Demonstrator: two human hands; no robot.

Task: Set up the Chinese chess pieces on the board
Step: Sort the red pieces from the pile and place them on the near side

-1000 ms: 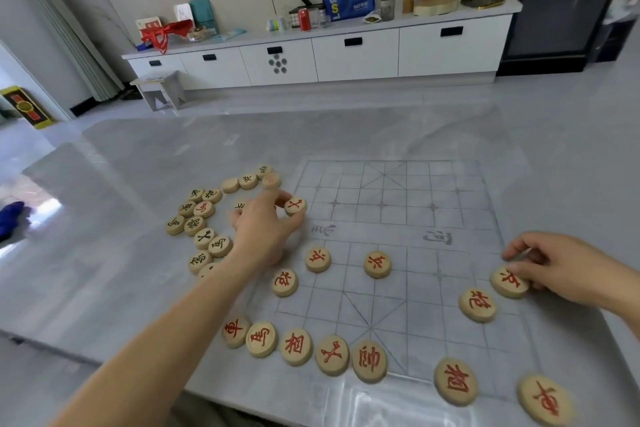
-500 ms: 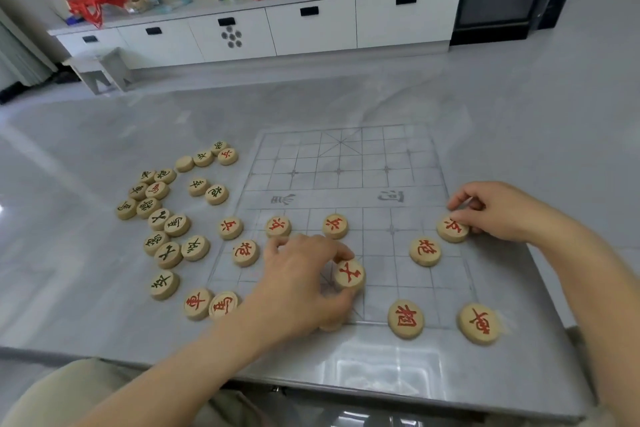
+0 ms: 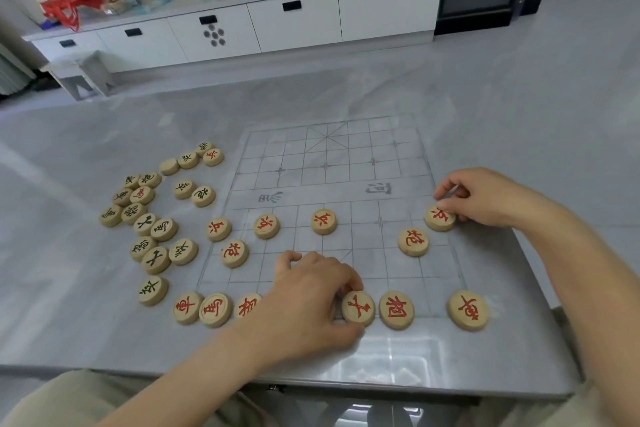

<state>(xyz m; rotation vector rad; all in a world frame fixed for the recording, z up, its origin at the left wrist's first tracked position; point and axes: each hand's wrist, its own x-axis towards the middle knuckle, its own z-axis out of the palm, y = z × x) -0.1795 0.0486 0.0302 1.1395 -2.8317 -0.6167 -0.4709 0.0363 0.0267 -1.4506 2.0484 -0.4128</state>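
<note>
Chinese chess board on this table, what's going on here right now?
A person is setting up the red side. Their left hand pinches a red advisor piece in the near row, beside the red elephant piece. Their right hand pinches a red soldier piece at the right edge of the board. The leftover pieces, mostly black-lettered, lie clustered on the table left of the board.

Single head view: wide-angle, faces forward-down, close over board (image 3: 346, 163) on table (image 3: 502, 107).
</note>
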